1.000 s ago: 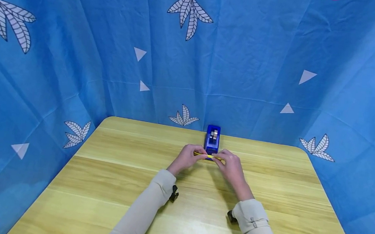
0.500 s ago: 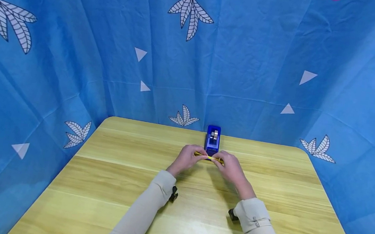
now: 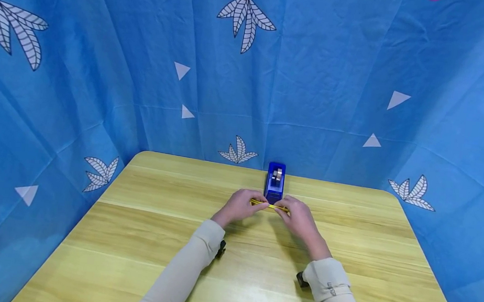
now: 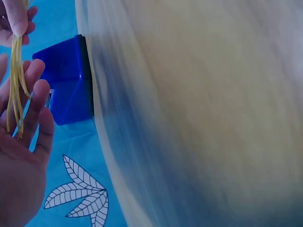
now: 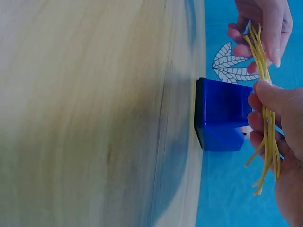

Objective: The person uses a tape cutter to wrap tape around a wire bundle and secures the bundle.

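A bundle of thin yellow strands spans the two hands above the table, with a pale wrap-like patch near its middle. My right hand pinches it at that patch between thumb and fingers, and loose ends hang along the palm in the right wrist view. My left hand is around the other end. In the left wrist view its fingers are spread and relaxed behind the strands, the thumb looking apart from them. Just beyond the hands stands a blue tape dispenser with a small roll.
The wooden table reaches toward a blue patterned curtain, which hangs behind it and at both sides. The dispenser stands close to the table's far edge. Dark wrist cameras sit under the cuffs.
Both hands have shifted slightly down in the head view, toward the person, with the bundle. The left fingers sit a little lower on it. The dispenser has stayed in place.
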The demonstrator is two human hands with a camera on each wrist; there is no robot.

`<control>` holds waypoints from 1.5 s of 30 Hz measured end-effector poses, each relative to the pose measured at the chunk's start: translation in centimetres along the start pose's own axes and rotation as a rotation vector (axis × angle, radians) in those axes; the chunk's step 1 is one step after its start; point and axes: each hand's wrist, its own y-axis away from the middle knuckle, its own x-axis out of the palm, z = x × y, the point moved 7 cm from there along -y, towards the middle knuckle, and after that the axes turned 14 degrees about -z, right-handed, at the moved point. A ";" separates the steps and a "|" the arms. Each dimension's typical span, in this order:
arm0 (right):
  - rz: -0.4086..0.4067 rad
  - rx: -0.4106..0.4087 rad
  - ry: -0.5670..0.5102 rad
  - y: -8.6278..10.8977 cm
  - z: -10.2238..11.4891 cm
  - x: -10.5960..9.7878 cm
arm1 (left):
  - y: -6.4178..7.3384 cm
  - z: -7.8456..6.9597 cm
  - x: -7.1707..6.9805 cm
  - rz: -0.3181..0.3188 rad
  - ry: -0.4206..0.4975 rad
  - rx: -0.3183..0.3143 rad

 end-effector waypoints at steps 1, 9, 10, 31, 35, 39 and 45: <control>-0.003 -0.004 0.000 0.0 0.0 0.0 | 0.0 0.1 0.0 0.007 0.012 -0.010; 0.040 0.057 -0.041 0.1 -0.2 0.0 | 0.1 0.5 0.4 -0.005 0.100 -0.052; 0.050 0.076 -0.060 0.1 -0.3 0.0 | 0.1 0.5 0.4 -0.012 0.108 -0.051; 0.046 0.271 -0.217 -0.2 -1.0 -0.7 | 0.2 -0.7 0.2 -0.056 0.112 0.019; 0.034 0.263 -0.211 -0.2 -0.9 -0.8 | 0.2 -0.6 0.3 -0.046 0.126 0.004; 0.027 0.253 -0.193 -0.3 -1.0 -0.8 | 0.3 -0.5 0.5 -0.034 0.152 -0.020; 0.007 0.210 -0.156 -0.4 -0.9 -0.8 | 0.4 -0.3 0.6 -0.025 0.189 -0.054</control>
